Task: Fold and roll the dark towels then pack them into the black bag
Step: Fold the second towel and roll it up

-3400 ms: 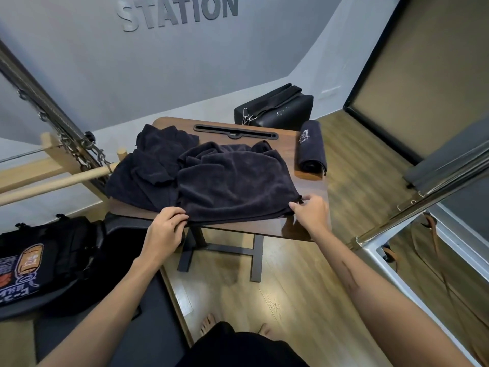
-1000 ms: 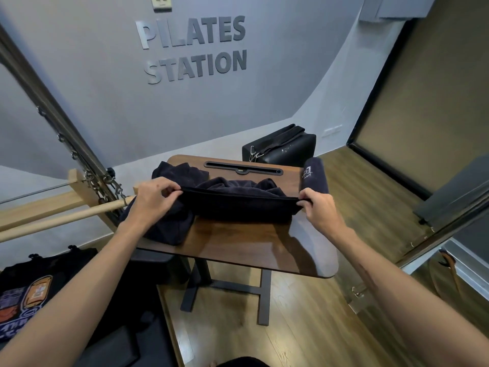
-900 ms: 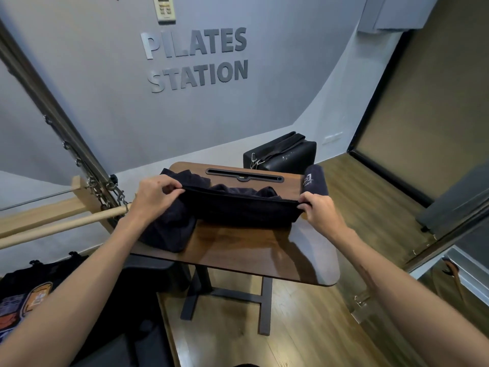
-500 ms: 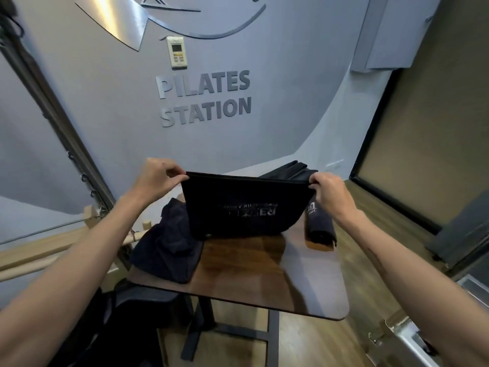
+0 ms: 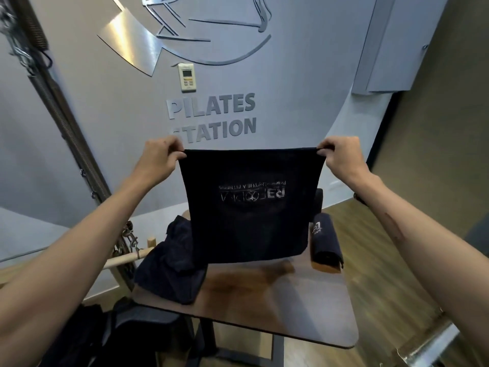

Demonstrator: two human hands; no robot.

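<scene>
Left hand (image 5: 158, 156) and right hand (image 5: 341, 154) each pinch a top corner of a towel (image 5: 248, 207), hanging above the worktop (image 5: 264, 300); rolled towel (image 5: 324, 241) at 3 o'clock.

The held towel (image 5: 248, 207) is black with pale grey lettering; at three o'clock the rolled towel (image 5: 325, 242) matches; the surface (image 5: 264, 300) is brown woodgrain.

Bare forearms, no sleeves, left hand (image 5: 158, 157), right hand (image 5: 341, 157) (dark mark on right forearm)
</scene>
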